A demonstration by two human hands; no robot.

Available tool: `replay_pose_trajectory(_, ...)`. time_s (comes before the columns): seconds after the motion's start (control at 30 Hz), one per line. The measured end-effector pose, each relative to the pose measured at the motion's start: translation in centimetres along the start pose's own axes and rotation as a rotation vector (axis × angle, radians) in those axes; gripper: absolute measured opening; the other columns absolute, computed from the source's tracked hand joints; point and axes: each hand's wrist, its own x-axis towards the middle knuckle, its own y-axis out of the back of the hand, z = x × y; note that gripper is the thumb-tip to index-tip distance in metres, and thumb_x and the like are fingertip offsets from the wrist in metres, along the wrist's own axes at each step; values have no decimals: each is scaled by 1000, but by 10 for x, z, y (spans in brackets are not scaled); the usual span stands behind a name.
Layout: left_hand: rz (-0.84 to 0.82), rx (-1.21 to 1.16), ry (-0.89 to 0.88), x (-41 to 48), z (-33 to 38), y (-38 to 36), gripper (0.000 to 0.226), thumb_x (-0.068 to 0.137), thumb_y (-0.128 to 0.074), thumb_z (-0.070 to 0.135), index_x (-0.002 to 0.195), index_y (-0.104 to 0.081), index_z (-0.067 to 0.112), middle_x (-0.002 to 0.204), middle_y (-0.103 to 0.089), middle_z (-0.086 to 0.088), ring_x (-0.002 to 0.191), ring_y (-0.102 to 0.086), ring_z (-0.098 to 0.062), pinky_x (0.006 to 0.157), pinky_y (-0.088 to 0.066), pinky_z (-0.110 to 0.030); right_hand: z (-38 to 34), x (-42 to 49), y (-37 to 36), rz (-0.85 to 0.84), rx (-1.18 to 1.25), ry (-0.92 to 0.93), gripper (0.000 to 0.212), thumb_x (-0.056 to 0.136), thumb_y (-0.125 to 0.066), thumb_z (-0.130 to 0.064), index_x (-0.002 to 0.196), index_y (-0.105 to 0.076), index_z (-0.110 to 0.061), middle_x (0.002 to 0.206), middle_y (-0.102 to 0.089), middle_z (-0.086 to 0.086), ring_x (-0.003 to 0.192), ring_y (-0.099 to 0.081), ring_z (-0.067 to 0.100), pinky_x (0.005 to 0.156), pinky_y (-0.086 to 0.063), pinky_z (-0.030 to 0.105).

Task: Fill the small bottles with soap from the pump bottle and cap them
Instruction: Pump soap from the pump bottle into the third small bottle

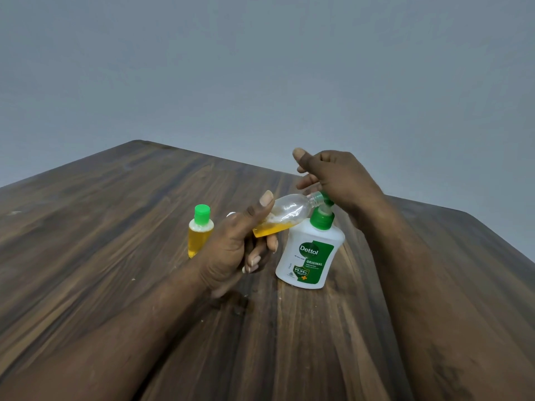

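Dark wooden table (121,227) ran back to a plain grey wall (260,68), and in the head view the pump bottle (311,250) stood upright near its middle. The left hand (231,250) held a small bottle (286,212) tipped almost onto its side, thumb laid along the top and fingers curled under the base. This brought the open neck up to the green pump spout (324,198). The tilt probably let soap run straight in, and yellow soap had pooled at the low end. The right hand (338,180) sat over the pump, wrist bent down, thumb raised, fingers loosely bent and slightly apart, gripping nothing; whether it pressed I could not tell. A capped bottle (199,235), full, stood just left of the left hand, seemingly set aside as finished.
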Motion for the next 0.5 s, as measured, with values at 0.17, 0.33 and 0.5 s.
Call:
replay_pose_trajectory(0.17, -71, -4, -10, 1, -2, 6, 70, 87, -60, 69, 64, -64, 4, 59, -38, -19, 35, -34, -15, 41, -32, -22, -4, 2, 2, 79, 56, -3, 55, 100, -46, -69, 101, -72, -21, 83, -79, -3, 81, -76, 19, 70, -53, 33)
replay_pose_trajectory(0.33, -62, 18, 8, 1, -2, 7, 73, 89, -58, 71, 59, -63, 4, 43, -35, -10, 33, -33, -13, 39, -31, -21, 5, 3, -3, -67, -14, -45, 41, 103, -56, -50, 97, -73, -13, 80, -78, -4, 88, -73, 27, 94, -56, 51)
replay_pose_trajectory(0.5, -47, 20, 6, 3, -5, 12, 73, 85, -62, 74, 59, -62, 6, 65, -40, -25, 35, -33, -14, 39, -30, -21, 10, 6, -9, -123, -111, -70, 32, 102, -60, -45, 87, -75, -21, 93, -76, -2, 97, -71, 25, 101, -53, 54)
